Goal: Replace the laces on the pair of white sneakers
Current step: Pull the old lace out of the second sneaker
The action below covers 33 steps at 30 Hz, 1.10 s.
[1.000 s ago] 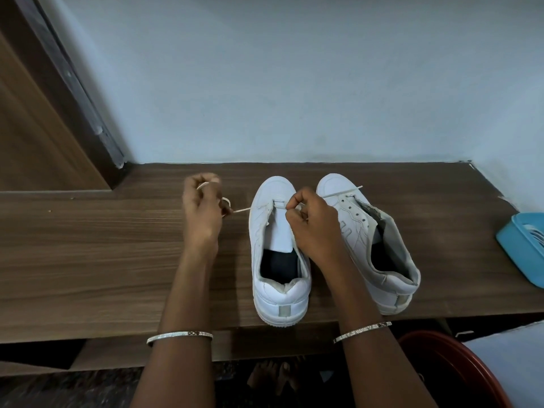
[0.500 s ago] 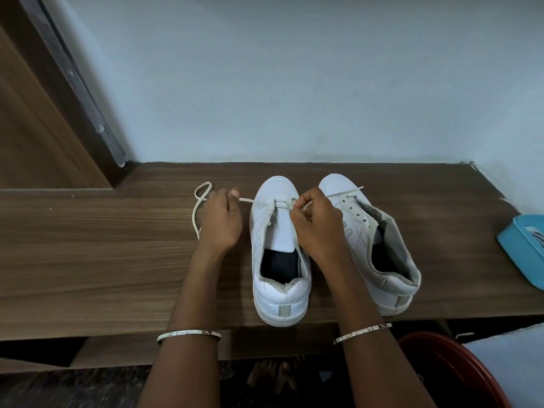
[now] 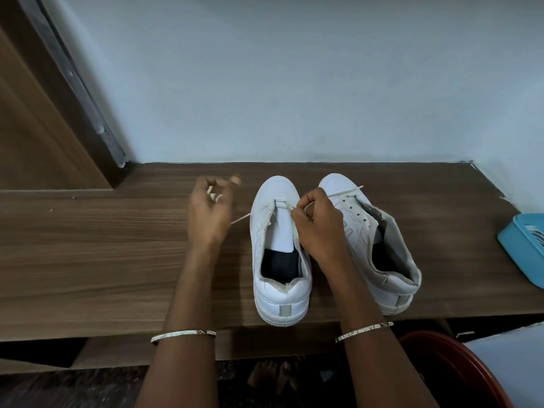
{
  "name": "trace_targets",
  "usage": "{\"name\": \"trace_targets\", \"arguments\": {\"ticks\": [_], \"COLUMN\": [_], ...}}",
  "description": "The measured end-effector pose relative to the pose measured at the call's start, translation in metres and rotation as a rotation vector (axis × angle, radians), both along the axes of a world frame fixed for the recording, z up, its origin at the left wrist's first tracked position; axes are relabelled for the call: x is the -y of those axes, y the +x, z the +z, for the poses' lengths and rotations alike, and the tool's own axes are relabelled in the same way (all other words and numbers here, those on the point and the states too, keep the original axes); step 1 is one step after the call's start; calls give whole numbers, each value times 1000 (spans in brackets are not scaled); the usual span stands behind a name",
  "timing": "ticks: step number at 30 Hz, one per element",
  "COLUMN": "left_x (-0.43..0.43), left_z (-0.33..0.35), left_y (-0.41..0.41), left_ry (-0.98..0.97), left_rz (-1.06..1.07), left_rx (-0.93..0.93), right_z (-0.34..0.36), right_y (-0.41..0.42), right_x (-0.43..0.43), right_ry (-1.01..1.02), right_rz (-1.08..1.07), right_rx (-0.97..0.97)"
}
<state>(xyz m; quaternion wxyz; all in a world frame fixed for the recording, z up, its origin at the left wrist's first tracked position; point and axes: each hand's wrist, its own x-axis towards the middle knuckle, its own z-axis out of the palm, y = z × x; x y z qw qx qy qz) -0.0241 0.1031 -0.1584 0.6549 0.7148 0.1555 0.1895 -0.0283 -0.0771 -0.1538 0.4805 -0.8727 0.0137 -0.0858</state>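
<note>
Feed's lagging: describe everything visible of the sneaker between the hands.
White, leather-like sneaker, upright on the wooden shelf, toe toward the wall. Dark inside, white tongue, grey heel tab. A lace crosses its toe-end eyelets; the right hand pinches it there, the left hand holds its other end.

Matt wood-grain desk [image 3: 88,260]; smooth, leather-like white sneakers [image 3: 279,189]; cloth lace [image 3: 240,219]; blue plastic basket [image 3: 518,245] at right edge; shiny metal bangles [image 3: 182,334].
</note>
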Motion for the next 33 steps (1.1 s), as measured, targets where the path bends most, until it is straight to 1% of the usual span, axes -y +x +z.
{"name": "trace_targets", "arguments": {"ticks": [1,2,3,4,5,7,8,9,12,15,17,19,20,22,25,26,27,28,29,31,33], "left_x": [1,1,0,-1,-2,-5,-5,-4,6,12,4,-10,-15,-23,-26,-27,-29,-28,-27,-22,-13], "left_z": [-4,-7,-8,-9,-11,-12,-11,-10,-5,-3,2,2,1,-1,1,1,1,2,1,-2,-6], "left_y": [-1,-2,-3,-3,-3,-2,-1,-2,-1,6,11,13,12,7,5,5,5,4,4,6,6], "left_ry": [237,436,580,679,730,712,642,522,78,-269,-607,-914,-1008,-1135,-1355,-1397,-1385,-1303,-1149,-703,-273], "left_rz": [-48,-103,-158,-193,-204,-191,-190,-208,-271,-169,-90,-92,-112,-137,-95,-74,-64,-57,-36,39,27], "left_rx": [-18,-74,-138,-181,-200,-173,-144,-126,-94,-70,-22,74,114,184,296,295,259,201,135,49,84], "right_z": [0,0,0,0,0,-1,-1,-2,-1,-1,-1,-1,-1,-1,-1,-1,-1,-1,-2,-2,-3], "right_y": [0,0,0,0,0,0,0,0,0,0,0,-1,-1,-2,-2,-2,-1,-1,-1,-1,-1], "right_x": [0,0,0,1,1,1,1,0,-1,0,-1,-1,-1,-3,-3,-4,-3,-3,-3,-2,-2], "right_ry": [3,7,11,14,18,24,20,17,20,20,14,15,17,17,13,10,7,8,10,11,8], "right_rz": [-1,-3,-6,-10,-14,-17,-17,-17,-14,-11,-20,-33,-37,-36,-37,-37,-36,-37,-39,-40,-37], "right_rx": [-4,-7,-5,-3,-2,-3,-4,-6,-14,-15,-5,4,8,15,19,17,17,17,19,19,16]}}
